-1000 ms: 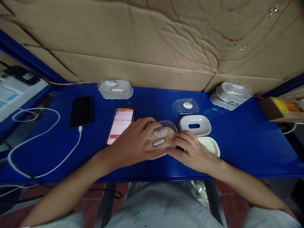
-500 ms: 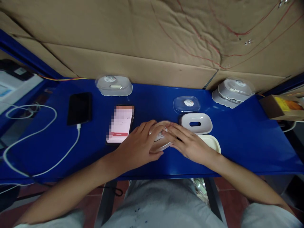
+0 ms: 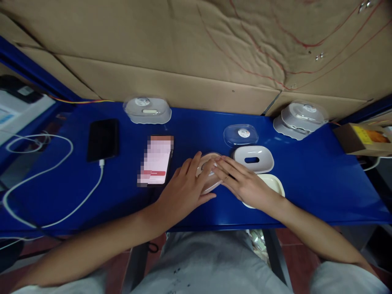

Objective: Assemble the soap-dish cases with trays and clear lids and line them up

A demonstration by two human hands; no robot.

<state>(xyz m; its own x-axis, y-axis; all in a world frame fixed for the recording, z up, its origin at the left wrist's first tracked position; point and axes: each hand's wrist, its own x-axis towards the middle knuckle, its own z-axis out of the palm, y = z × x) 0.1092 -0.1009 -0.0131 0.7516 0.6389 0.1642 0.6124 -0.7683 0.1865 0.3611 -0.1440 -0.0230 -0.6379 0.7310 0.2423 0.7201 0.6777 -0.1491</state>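
A pinkish oval soap box [image 3: 212,186] with a clear lid and a round label is between my hands, close to the table's front. My left hand [image 3: 185,185] grips its left side, the thumb along the near edge and the fingers over the top. From the right, my right hand [image 3: 245,181] is closed on the other end, its fingertips on the lid by the label. Beside my right hand are a white slotted soap tray [image 3: 266,157] and a cream dish [image 3: 275,183], partly covered by the hand. A loose clear lid [image 3: 234,136] lies behind them.
On the blue table [image 3: 196,126] a phone with a lit screen [image 3: 159,159] lies left of my hands. Farther left is a dark phone [image 3: 103,139] on a white cable [image 3: 72,153]. Lidded soap boxes stand at the back left [image 3: 150,116] and back right [image 3: 295,128], against cardboard [image 3: 171,81].
The pinkish soap box and my left hand have shifted slightly right and up. More of the cream dish shows below my right hand, which stays on the lid.
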